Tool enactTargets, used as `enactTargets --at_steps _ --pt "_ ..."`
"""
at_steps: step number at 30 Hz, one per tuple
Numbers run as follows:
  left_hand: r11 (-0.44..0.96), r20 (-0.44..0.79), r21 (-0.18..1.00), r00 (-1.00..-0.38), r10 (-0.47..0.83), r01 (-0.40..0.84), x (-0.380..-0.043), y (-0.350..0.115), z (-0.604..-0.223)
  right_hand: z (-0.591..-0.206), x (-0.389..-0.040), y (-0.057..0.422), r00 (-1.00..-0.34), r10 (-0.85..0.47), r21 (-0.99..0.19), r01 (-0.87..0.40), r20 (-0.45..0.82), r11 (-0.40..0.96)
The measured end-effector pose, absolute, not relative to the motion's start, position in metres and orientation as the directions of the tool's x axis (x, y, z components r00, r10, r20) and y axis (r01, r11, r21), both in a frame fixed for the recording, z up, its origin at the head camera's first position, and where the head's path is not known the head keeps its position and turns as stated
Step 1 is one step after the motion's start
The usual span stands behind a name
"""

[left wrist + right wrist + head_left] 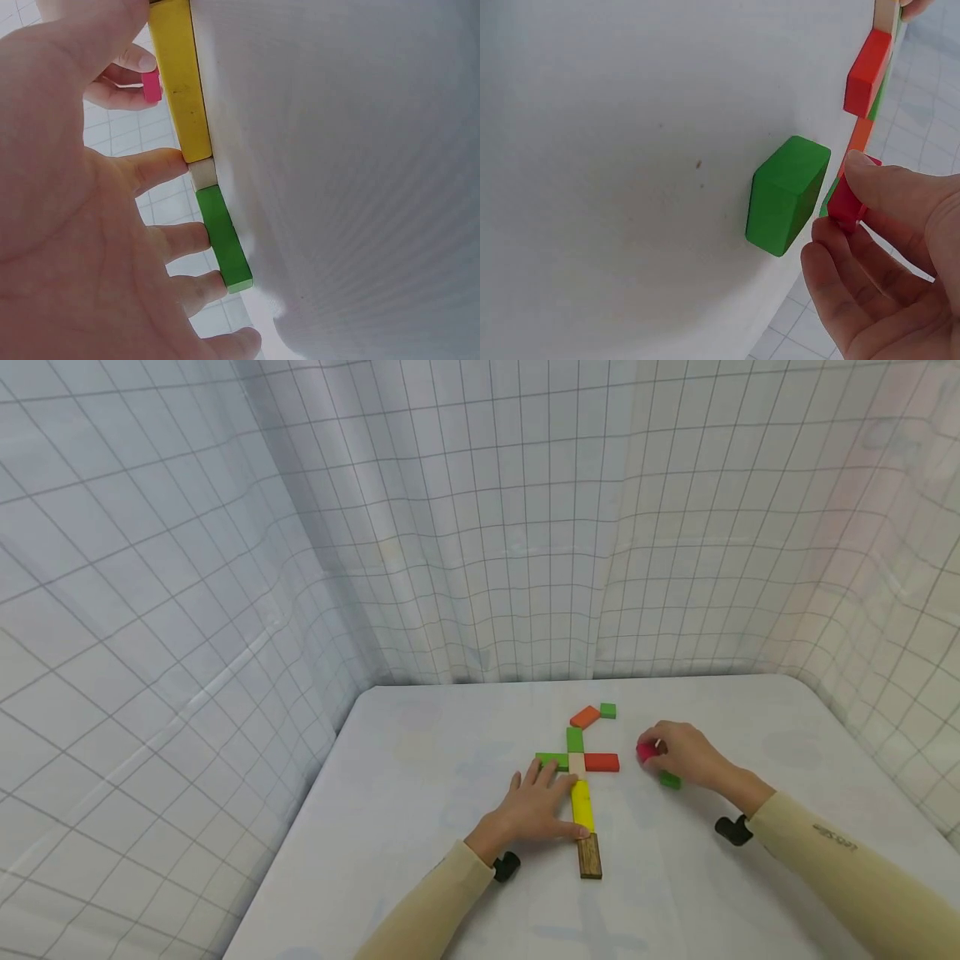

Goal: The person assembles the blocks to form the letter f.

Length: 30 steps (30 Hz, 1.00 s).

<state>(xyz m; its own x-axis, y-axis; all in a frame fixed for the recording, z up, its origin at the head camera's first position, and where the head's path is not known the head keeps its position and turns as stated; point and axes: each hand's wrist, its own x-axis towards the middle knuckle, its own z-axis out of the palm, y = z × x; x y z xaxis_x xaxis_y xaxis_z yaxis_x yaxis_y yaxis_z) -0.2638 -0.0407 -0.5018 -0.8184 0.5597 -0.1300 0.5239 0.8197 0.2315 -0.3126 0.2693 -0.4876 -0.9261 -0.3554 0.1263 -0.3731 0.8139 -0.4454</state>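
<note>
My left hand [534, 810] lies with fingers spread along a row of flat blocks. Its thumb touches the lower end of the yellow block [582, 806], and its fingertips rest on the left green block [551, 760] and near the pale block [576, 766]. Below the yellow one lies a dark wood-grained block [590, 857]. Between thumb and fingers my right hand [690, 756] pinches a small pink-red block [846, 202], seen raised off the table in the right wrist view. Under that hand sits a green block [784, 199].
A red block [602, 762] extends right from the pale block, and a green one [574, 740] stands above it. Farther back, an orange block [585, 717] slants up to a small green block [608, 711]. The white table [420, 777] meets grid-patterned curtains [480, 568].
</note>
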Motion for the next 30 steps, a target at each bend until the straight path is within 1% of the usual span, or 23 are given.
enactTargets --at_steps 17,24,30 --pt "0.821 -0.129 0.234 -0.82 0.558 0.521 -0.265 -0.041 -0.501 -0.49 -0.341 0.272 -0.947 -0.291 -0.457 -0.319 0.133 0.83" --pt "0.821 -0.129 0.232 -0.82 0.557 0.521 -0.265 -0.041 -0.502 -0.492 -0.355 0.271 -0.959 -0.267 -0.472 -0.28 0.097 0.836" --pt "0.826 -0.134 0.234 -0.824 0.551 0.513 -0.265 -0.041 -0.502 -0.491 -0.367 0.267 -0.954 -0.281 -0.469 -0.296 0.105 0.832"
